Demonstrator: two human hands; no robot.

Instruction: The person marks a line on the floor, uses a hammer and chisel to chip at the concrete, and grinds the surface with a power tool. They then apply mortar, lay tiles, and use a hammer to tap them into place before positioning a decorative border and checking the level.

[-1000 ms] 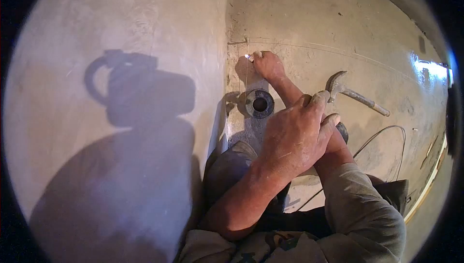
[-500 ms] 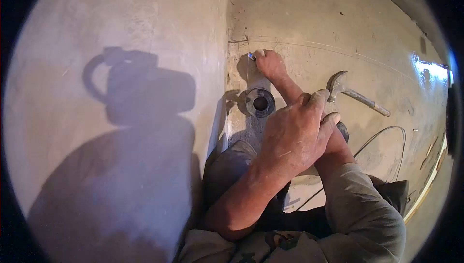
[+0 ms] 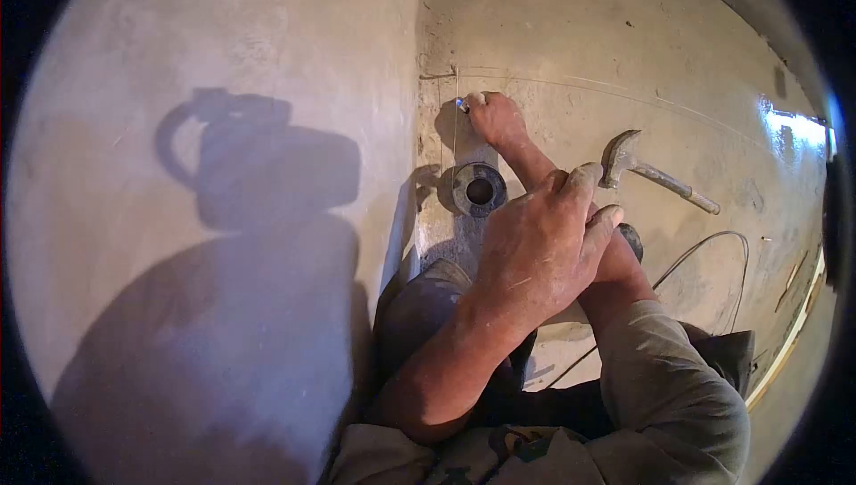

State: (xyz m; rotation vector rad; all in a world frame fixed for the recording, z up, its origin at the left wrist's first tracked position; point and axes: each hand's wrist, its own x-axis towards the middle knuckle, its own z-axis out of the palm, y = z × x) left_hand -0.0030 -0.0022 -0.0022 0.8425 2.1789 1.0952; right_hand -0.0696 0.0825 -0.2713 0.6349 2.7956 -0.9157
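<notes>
My right hand [image 3: 497, 119] is closed low near the wall corner, its fingers pinching a small object with a bright blue end [image 3: 462, 104]; what it is I cannot make out. Right beside that object a thin string [image 3: 456, 133] runs, meeting another line above. My left hand [image 3: 546, 240] crosses over my right forearm, thumb and forefinger apart, with nothing visible in it; the other fingers are partly hidden. Between my right hand and my knee stands a dark round ring [image 3: 465, 202] with a hole in its middle. A hammer [image 3: 662, 178] lies to the right of my hands.
A plastered wall [image 3: 348, 30] rises on the left, carrying my shadow. Toward the right, a dark cable [image 3: 704, 242] loops across the grey floor [image 3: 571, 30]. A light strip [image 3: 789, 342] runs along the far right side.
Both hands stay almost in place. The view has shifted very slightly; my right hand still pinches the small object by the string.
</notes>
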